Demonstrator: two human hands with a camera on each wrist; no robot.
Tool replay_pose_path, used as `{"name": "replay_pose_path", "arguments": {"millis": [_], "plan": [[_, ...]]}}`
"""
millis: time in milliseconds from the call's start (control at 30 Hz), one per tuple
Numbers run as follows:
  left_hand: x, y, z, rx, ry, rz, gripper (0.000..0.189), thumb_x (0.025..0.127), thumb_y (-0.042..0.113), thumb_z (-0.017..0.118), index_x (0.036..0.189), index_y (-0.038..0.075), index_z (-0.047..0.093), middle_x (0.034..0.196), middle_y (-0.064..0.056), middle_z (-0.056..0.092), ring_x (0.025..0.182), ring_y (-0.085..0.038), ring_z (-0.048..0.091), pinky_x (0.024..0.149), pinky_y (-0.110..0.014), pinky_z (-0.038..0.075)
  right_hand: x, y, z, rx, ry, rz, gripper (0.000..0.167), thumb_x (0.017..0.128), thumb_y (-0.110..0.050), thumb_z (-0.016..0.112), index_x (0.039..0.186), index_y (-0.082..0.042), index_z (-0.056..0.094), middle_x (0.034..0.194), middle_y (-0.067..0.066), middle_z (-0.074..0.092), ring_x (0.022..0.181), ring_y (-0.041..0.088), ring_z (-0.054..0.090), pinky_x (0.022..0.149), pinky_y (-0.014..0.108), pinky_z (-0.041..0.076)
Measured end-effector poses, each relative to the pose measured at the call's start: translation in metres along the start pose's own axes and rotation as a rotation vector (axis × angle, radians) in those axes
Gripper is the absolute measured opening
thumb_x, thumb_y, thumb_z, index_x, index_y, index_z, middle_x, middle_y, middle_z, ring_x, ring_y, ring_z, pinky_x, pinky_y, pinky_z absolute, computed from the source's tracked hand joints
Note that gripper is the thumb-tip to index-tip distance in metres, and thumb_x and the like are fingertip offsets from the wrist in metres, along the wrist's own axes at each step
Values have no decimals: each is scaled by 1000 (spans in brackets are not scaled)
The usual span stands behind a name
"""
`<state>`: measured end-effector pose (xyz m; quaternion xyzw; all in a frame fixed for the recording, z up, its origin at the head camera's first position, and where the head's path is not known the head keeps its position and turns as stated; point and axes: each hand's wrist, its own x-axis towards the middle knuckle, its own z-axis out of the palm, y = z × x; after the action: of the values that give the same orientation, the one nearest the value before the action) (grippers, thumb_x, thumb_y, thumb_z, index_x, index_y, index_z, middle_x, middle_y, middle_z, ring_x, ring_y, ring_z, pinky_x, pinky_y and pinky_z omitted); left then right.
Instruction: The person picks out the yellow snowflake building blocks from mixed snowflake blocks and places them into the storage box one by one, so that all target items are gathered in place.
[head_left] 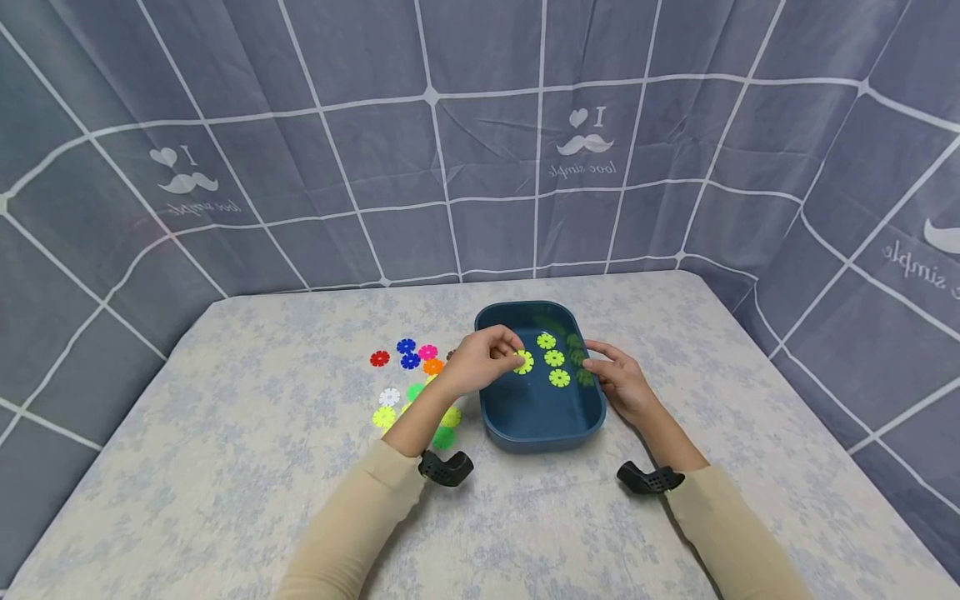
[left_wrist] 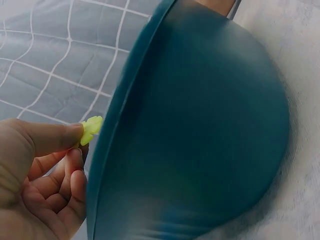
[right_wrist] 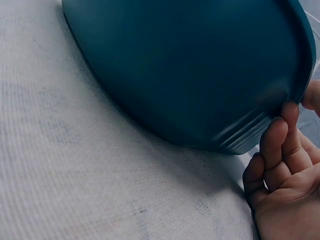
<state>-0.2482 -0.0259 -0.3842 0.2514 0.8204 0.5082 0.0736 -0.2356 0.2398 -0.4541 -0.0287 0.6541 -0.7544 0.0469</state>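
Observation:
My left hand (head_left: 486, 358) pinches a yellow notched plastic disc (head_left: 524, 362) between thumb and fingers, over the left side of a dark blue plastic bin (head_left: 540, 417). From the left wrist view, this disc (left_wrist: 91, 130) shows edge-on just past the bin's rim. Three similar yellow discs (head_left: 554, 358) lie in a column on the bin floor, with green reflections on the wall beside them. At the bin's right side, my right hand (head_left: 621, 385) grips the rim. In the right wrist view its fingers (right_wrist: 275, 142) press the outer wall under the rim, the thumb partly out of frame.
Left of the bin, several loose discs lie on the patterned tabletop (head_left: 247, 433), among them a red disc (head_left: 380, 358), a white disc (head_left: 389, 397) and a pink disc (head_left: 428, 352). My left forearm covers part of this group. A grey checked curtain (head_left: 487, 150) hangs behind the table.

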Motion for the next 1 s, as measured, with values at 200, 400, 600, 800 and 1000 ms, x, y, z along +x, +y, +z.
{"name": "replay_pose_path", "arguments": {"millis": [200,400,600,800,1000], "plan": [[3,-1,8,-14,-26,10,13,92,8,68,103,3,63,84,-4,62,73,-18,57,68,-26,49,2,1,0,-3,1,-5,54,95,-5,58,143,8,36,90,-1,70,73,11,65,69,26,54],[5,1,15,-5,-46,24,13,92,8,68,103,4,63,85,-3,62,74,-16,57,68,-26,49,1,2,-1,4,-7,-8,53,95,-4,57,143,8,36,90,-1,70,73,10,65,69,26,54],[9,2,24,26,-77,37,16,92,9,68,105,1,63,85,-2,63,74,-14,58,68,-25,48,0,2,-2,12,-14,-20,51,95,-5,59,141,7,38,89,0,70,73,10,65,69,26,54],[11,4,31,48,-105,45,14,93,9,67,104,2,63,84,-3,63,72,-14,58,67,-25,48,0,1,-1,15,-15,-20,51,96,-5,58,141,9,37,85,-1,70,70,9,63,68,25,54],[15,5,37,74,-137,49,11,92,9,68,101,4,64,83,-2,63,71,-12,58,65,-23,47,0,0,0,-2,-27,-12,54,97,-5,55,143,11,32,83,-4,69,71,7,62,70,24,53]]}}
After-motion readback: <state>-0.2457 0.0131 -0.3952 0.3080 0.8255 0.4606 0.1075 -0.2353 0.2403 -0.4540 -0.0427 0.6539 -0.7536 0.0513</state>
